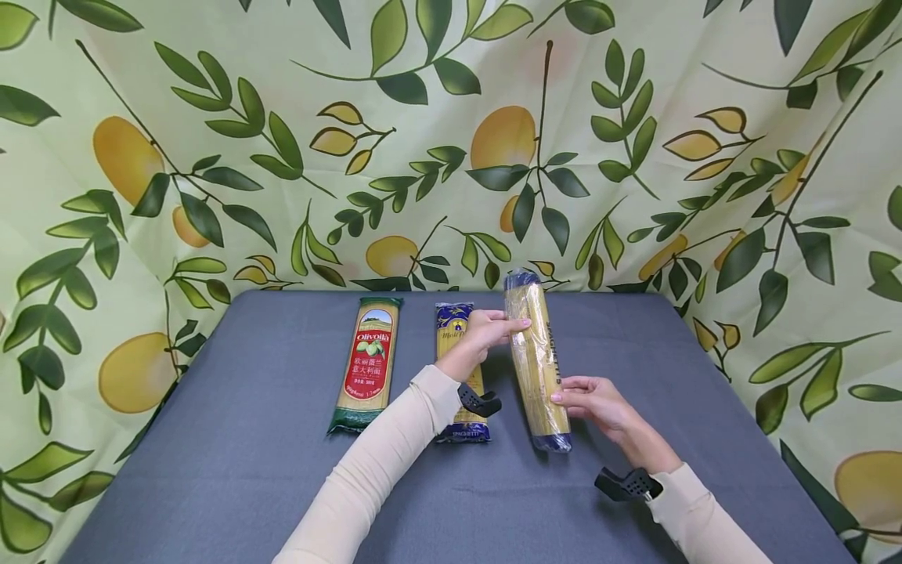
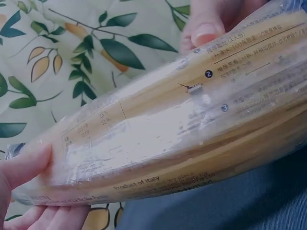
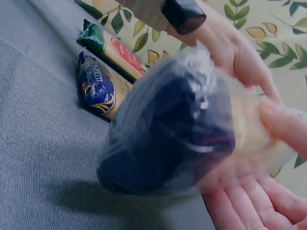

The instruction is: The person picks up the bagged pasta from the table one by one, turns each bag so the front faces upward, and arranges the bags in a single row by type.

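A clear-wrapped packet of spaghetti [image 1: 535, 360] with dark blue ends is held up, tilted, above the table's right half. My left hand [image 1: 489, 330] grips its upper part, thumb on the near face. Lower down, my right hand [image 1: 595, 403] pinches the side of the same packet. Small print and "Product of Italy" show on the packet [image 2: 158, 139] in the left wrist view. One dark blue end of the packet [image 3: 168, 129] fills the middle of the right wrist view, with the right hand's fingers [image 3: 249, 201] beneath it.
A blue and yellow spaghetti packet [image 1: 465, 423] lies on the grey table [image 1: 232, 470], partly hidden by my left forearm. Left of it lies a green-ended spaghetti packet [image 1: 368, 360] with a red label. A leaf-and-fruit patterned cloth [image 1: 437, 196] hangs behind and beside the table.
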`<state>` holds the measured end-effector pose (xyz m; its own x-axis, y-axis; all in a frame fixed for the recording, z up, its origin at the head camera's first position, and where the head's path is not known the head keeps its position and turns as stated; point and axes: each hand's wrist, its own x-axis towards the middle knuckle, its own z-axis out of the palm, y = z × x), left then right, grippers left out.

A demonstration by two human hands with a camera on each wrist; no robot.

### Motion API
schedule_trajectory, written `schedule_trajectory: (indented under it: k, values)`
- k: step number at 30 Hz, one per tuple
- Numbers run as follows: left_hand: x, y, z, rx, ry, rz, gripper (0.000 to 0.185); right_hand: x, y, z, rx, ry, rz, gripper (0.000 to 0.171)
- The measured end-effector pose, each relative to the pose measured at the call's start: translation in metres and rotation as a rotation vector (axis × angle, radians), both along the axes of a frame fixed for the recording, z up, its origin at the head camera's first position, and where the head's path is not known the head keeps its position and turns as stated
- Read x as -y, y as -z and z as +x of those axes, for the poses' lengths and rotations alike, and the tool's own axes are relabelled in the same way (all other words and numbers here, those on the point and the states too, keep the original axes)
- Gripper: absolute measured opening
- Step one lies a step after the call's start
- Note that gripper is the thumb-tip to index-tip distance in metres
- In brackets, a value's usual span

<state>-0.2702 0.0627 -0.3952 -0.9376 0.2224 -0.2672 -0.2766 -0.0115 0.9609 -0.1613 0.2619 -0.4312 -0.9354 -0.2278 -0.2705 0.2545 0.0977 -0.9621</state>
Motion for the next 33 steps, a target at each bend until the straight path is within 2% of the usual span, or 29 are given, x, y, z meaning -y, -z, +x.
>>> schedule_trajectory:
  k: [3,8,11,20,25,33]
  values:
    - [0.001,-0.002,0.000,0.003,0.018,0.027,0.037,-0.006,0.005,-0.001,0.005,-0.067,-0.134,0.008]
    - [0.001,-0.001,-0.001,0.004,0.033,0.052,0.036,-0.012,0.016,-0.005,-0.002,-0.249,-0.391,0.030]
    - [-0.001,0.000,0.000,0.005,0.058,0.056,0.037,-0.013,0.022,-0.006,-0.007,-0.307,-0.438,0.035]
    - [0.000,0.000,-0.002,0.025,0.032,0.057,0.038,-0.012,0.020,-0.008,0.002,-0.299,-0.415,0.033]
    - [0.000,0.001,-0.001,0.027,0.057,0.017,0.038,-0.009,0.016,-0.007,0.031,-0.296,-0.389,0.033]
    - [0.001,0.000,0.000,0.018,0.091,-0.077,0.040,0.000,0.007,-0.002,0.062,-0.112,-0.213,0.023]
